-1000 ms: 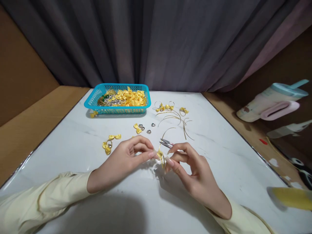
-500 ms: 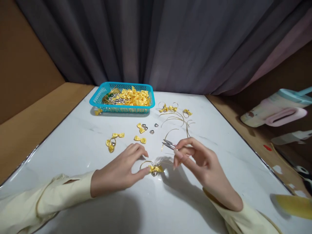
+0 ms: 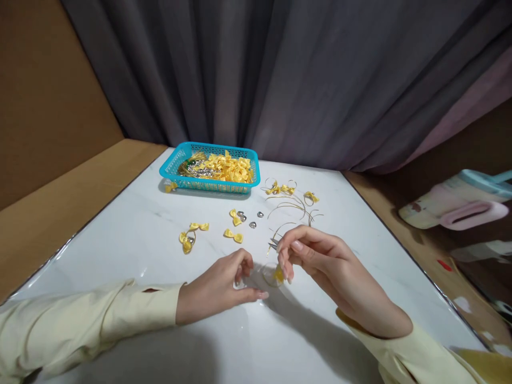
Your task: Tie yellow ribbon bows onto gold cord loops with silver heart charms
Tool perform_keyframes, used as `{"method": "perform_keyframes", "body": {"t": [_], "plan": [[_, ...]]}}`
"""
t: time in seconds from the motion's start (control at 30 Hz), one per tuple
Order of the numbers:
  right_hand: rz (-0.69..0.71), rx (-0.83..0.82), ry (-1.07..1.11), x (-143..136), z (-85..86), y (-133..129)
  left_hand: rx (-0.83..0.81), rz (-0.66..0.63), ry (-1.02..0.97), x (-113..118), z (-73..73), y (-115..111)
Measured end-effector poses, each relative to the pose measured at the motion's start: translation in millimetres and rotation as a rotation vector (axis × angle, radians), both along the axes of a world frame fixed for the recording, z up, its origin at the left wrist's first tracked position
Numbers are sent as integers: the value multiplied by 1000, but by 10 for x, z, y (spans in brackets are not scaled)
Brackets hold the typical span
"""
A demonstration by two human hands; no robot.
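Observation:
My left hand (image 3: 220,280) is just above the table, thumb and fingers apart and curved, with nothing between them. My right hand (image 3: 324,261) grips small thread snips (image 3: 273,245); only the pointed blade tips stick out past the fingers. Under the right fingertips is a yellow bow (image 3: 278,274) on a loop of gold cord (image 3: 268,280). Whether those fingers pinch the bow or only cover it, I cannot tell. Left of the hands lie a looped bow (image 3: 186,242) with a silver heart charm and a plain bow (image 3: 199,226).
Further back are loose bows (image 3: 233,235), several silver heart charms (image 3: 253,225) and cut gold cords (image 3: 286,205). Finished-looking looped bows (image 3: 280,189) lie behind them. A turquoise basket (image 3: 210,186) holds bows, charms and cord. At right stands a tumbler (image 3: 430,205) with a pink handle.
My left hand has come away from the looped bow. My right hand has lowered over the bow, which now lies further right; its heart charm is out of sight. The view has shifted slightly.

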State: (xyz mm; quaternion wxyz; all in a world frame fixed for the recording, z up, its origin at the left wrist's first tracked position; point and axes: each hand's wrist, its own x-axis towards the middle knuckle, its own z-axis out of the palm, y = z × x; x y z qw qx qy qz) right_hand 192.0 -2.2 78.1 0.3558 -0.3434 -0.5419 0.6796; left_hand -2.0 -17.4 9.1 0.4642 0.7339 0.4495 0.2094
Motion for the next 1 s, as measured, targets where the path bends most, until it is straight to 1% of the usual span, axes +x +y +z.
{"method": "perform_keyframes", "body": {"t": [0.03, 0.17, 0.23, 0.3, 0.4, 0.47, 0.53, 0.6, 0.7, 0.8, 0.9, 0.93, 1.0], "plan": [[18, -2, 23, -31, 44, 4, -29, 2, -34, -1, 15, -6], [107, 18, 114, -194, 221, 27, -50, -33, -197, -43, 25, -46], [169, 12, 154, -287, 278, 43, -93, 1, -272, -92, 15, -57], [231, -5, 178, -369, 311, 64, -207, 50, -399, -158, 11, -44], [283, -35, 184, -462, 336, 100, -485, 103, -624, -267, 19, 14], [302, -40, 178, -507, 348, 120, -647, 119, -724, -326, 15, 57], [307, -33, 156, -543, 356, 133, -753, 102, -778, -366, -13, 92], [279, -14, 125, -569, 357, 143, -818, 56, -789, -393, -58, 119], [207, 25, 65, -576, 345, 162, -850, -23, -808, -431, -120, 149], [113, 121, -39, -536, 340, 208, -824, -54, -865, -483, -125, 172], [61, 282, -231, -467, 355, 263, -779, -15, -894, -538, -50, 192], [74, 346, -318, -446, 360, 274, -745, 0, -897, -554, -9, 196], [146, 479, -512, -423, 354, 272, -654, 16, -887, -580, 91, 196]]}}
